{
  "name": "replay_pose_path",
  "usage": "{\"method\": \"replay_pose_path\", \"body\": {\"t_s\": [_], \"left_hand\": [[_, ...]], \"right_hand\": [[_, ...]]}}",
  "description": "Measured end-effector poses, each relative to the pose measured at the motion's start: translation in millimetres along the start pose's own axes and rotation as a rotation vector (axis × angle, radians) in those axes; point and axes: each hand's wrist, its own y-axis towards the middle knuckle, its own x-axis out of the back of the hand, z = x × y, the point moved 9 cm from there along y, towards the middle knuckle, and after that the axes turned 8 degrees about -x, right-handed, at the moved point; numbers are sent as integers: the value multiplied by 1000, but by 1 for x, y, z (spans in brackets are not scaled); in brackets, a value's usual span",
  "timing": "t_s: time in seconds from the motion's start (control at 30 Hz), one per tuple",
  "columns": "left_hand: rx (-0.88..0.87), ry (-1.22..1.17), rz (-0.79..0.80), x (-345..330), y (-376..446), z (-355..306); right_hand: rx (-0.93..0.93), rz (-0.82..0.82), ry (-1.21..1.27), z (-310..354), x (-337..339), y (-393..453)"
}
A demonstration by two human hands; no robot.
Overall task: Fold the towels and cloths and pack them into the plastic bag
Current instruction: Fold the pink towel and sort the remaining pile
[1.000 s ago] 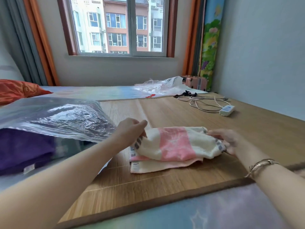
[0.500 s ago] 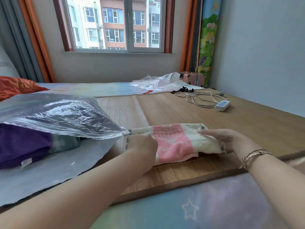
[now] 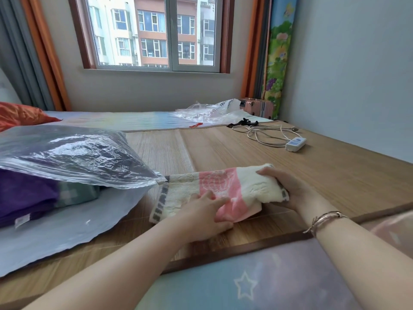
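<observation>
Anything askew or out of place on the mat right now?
Nothing serious. The folded towel lies skewed, its lower layer sticking out unevenly. A loose tangle of cable and a crumpled plastic sheet lie farther back.

Both our bare forearms reach in from the bottom of the frame toward its centre. Our left hand [image 3: 205, 212] lies low, fingers extended rightward and thumb tucked beneath, pinching. Our right hand [image 3: 288, 189] curls its fingers inward, gripping, a thin bracelet [image 3: 325, 218] on its wrist.
</observation>
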Motion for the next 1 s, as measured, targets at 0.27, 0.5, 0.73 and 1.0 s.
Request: {"method": "replay_pose_path", "body": {"t_s": [0.27,0.5,0.73,1.0], "left_hand": [[7,47,5,-4,6,3],[-4,47,12,-2,6,3],[-53,15,21,2,-7,-2],[-101,31,38,6,-21,-14]], "right_hand": [[-70,-149,-136,-2,32,-14],[-202,-278,-227,-6,48,-39],[91,-235,-368,15,23,-55],[-106,-533,-617,1,56,-60]]}}
